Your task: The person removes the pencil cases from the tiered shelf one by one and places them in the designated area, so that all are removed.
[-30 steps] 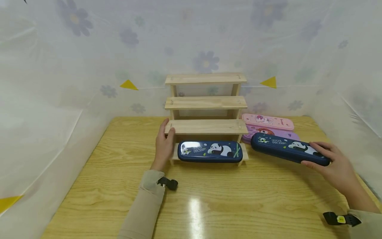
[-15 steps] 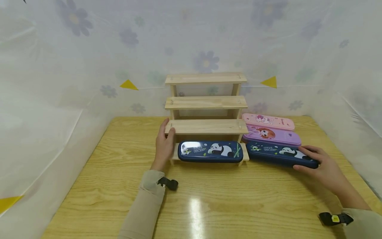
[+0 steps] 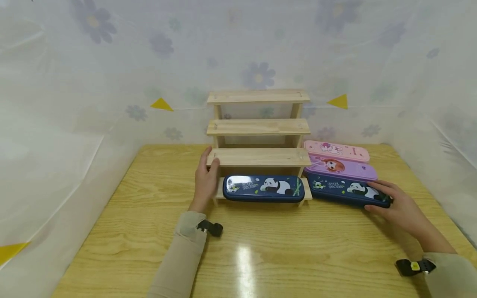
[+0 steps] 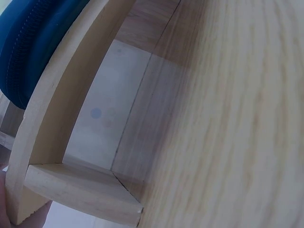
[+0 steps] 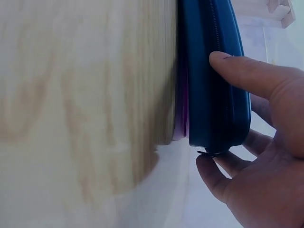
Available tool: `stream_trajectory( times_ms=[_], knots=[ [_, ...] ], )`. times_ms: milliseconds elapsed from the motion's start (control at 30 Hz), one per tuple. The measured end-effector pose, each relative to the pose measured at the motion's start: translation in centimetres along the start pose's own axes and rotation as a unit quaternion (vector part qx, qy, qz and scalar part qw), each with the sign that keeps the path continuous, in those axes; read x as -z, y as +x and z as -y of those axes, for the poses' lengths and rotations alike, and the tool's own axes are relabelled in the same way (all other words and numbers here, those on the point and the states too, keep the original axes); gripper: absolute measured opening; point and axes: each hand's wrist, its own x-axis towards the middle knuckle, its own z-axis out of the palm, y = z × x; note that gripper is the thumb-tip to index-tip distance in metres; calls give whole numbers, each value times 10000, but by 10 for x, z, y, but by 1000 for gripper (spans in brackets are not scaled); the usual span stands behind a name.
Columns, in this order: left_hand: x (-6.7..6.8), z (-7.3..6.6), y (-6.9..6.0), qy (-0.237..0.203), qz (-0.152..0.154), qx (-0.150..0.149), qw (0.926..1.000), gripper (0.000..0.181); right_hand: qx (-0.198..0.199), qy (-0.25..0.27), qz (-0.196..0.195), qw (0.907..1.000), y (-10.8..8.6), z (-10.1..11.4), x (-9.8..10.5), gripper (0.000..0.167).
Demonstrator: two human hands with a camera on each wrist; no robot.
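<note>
A wooden step shelf (image 3: 258, 157) with several tiers stands at the table's middle. My left hand (image 3: 205, 179) grips the left end of one of its lower tiers, thumb in front. On the lowest tier lies a navy panda pencil case (image 3: 244, 191). To the right of the shelf, my right hand (image 3: 398, 207) holds a second navy panda pencil case (image 3: 337, 191) by its right end, thumb on the near side. Its zipper edge shows in the right wrist view, where the thumb (image 5: 247, 71) presses the side. I cannot tell whether this case touches the table.
Behind the held case lie a purple pencil case (image 3: 354, 169) with a red-haired girl and a pink pencil case (image 3: 346, 151) with a rabbit. The wooden table (image 3: 290, 252) meets white flowered sheeting (image 3: 179, 49) at back and sides.
My right hand has brought the second panda pencil case down and left, in front of the purple one, uncovering more of it. The left hand keeps its grip on the shelf.
</note>
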Motion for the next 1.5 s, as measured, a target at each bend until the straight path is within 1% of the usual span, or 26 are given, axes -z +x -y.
stream_trajectory(
  times_ms=[200, 400, 600, 733, 900, 1133, 1300, 1333, 1500],
  knots=[
    [0, -1, 0, 30, 3, 19, 10000, 55, 118, -17, -27, 9999, 8, -5, -1, 77],
    [0, -2, -1, 58, -21, 27, 10000, 53, 35, -142, 29, 9999, 17, -8, -2, 77],
    [1, -3, -1, 32, -7, 79, 10000, 53, -57, -222, 132, 9996, 24, -5, -1, 76],
    [1, -3, -1, 18, 4, 76, 10000, 55, -64, -293, 184, 9994, 25, 0, 0, 77],
    [1, -3, -1, 66, 5, 96, 9999, 54, 16, -109, -72, 9999, 22, 14, 2, 72],
    [2, -3, -1, 92, 40, 73, 9999, 54, 20, 390, -304, 9988, 20, 42, 5, 69],
    [2, -4, -1, 80, 56, 82, 9999, 54, 321, 671, -656, 9951, 21, 61, -1, 61],
    [2, -4, -1, 70, 56, 88, 9999, 54, 434, 757, -697, 9937, 22, 64, -2, 60],
    [1, -5, -1, 45, 41, 94, 9999, 54, 697, 1041, -825, 9887, 25, 83, -11, 58]
  ],
)
